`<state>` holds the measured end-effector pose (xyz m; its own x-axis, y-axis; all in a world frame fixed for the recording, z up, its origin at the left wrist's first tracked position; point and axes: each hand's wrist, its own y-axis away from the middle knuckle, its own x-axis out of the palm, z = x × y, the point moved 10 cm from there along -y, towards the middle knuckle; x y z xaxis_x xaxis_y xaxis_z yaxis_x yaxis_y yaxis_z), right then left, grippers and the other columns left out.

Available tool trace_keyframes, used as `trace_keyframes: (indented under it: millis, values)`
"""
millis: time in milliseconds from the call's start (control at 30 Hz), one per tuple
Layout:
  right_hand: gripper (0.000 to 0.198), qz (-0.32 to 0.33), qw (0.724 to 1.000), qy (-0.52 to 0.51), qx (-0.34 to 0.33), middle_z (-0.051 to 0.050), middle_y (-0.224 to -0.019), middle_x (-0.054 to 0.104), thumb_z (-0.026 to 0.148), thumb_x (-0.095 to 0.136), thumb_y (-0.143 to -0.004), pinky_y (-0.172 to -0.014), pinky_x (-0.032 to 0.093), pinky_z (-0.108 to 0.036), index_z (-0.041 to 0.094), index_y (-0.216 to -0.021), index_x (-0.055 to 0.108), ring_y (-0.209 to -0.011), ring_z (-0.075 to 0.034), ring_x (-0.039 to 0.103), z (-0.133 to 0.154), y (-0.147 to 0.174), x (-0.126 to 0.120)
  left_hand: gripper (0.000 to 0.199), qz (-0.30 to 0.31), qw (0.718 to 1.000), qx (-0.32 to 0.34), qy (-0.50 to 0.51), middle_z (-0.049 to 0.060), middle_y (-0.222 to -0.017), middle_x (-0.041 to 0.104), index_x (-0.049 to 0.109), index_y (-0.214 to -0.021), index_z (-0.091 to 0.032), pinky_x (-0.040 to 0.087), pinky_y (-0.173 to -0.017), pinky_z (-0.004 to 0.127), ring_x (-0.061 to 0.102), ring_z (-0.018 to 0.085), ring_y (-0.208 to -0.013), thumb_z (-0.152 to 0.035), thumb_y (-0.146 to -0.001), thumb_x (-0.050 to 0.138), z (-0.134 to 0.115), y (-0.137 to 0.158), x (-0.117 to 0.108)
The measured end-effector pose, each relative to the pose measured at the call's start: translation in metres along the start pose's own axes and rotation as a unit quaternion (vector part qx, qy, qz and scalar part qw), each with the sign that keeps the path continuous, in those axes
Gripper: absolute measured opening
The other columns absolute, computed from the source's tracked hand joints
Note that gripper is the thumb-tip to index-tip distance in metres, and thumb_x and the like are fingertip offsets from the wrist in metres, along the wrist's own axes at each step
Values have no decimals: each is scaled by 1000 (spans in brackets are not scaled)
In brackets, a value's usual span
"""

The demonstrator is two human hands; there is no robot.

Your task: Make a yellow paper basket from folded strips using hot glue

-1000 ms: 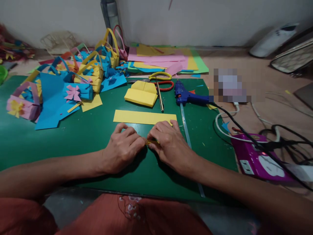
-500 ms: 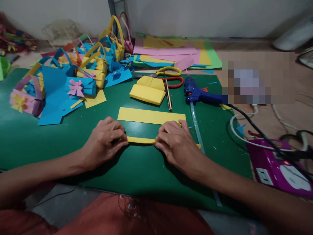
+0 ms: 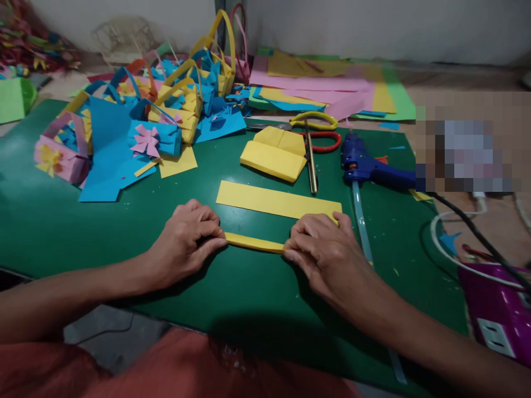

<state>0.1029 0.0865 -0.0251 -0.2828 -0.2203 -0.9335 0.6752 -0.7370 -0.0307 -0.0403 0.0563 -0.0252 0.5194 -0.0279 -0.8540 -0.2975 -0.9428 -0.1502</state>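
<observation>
A narrow folded strip of yellow paper (image 3: 255,242) stretches between my two hands, low over the green table top. My left hand (image 3: 193,237) pinches its left part between thumb and fingers. Toward the other end, my right hand (image 3: 321,249) is closed on the strip and hides the rest of it. Just beyond lies a wider flat yellow paper strip (image 3: 274,200), its right end partly behind my right hand. Farther back sits a folded yellow paper piece (image 3: 274,155), with a gold pen (image 3: 311,160) beside it.
Scissors (image 3: 317,120) with yellow and red handles lie behind the pen. A blue glue gun (image 3: 365,160) with a long glue stick (image 3: 362,221) rests at right. Small paper baskets (image 3: 155,138) crowd the back left; coloured sheets (image 3: 307,80) are stacked behind. A purple power strip (image 3: 485,298) stands at right.
The view has shifted, so most things on the table appear farther right. Both hands keep their pinch on the folded strip, and slightly more of it shows between them.
</observation>
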Motion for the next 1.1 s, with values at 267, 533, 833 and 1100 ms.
trace_keyframes:
  millis: [267,533,833,1100]
  values:
    - [19,-15,1000,19,11,-4,-77,57,22,50,-84,-81,27,-40,19,-66,57,-79,-20,49,-2,1,0,21,-2,999,-29,-41,3,-72,56,55,-67,-16,31,-68,34,42,17,-73,-23,-86,48,-1,-4,3]
    - [20,-29,998,52,4,-5,-78,57,21,49,-83,-84,27,-43,19,-65,56,-79,-20,49,0,1,-2,20,-15,994,-7,-112,4,-73,56,53,-68,-16,31,-68,35,41,18,-73,-24,-86,49,-5,-5,6]
    - [21,-33,997,70,2,-5,-77,57,21,49,-83,-84,28,-44,19,-64,57,-78,-21,50,0,1,0,22,-19,983,29,-181,6,-72,56,54,-69,-16,32,-67,36,42,20,-73,-24,-87,46,-13,-7,9]
    - [22,-34,997,71,-1,-6,-77,57,20,47,-84,-85,28,-45,18,-64,57,-77,-20,49,2,1,-2,19,-19,985,24,-168,5,-71,55,52,-66,-17,32,-66,35,42,18,-71,-22,-84,49,-14,-9,8]
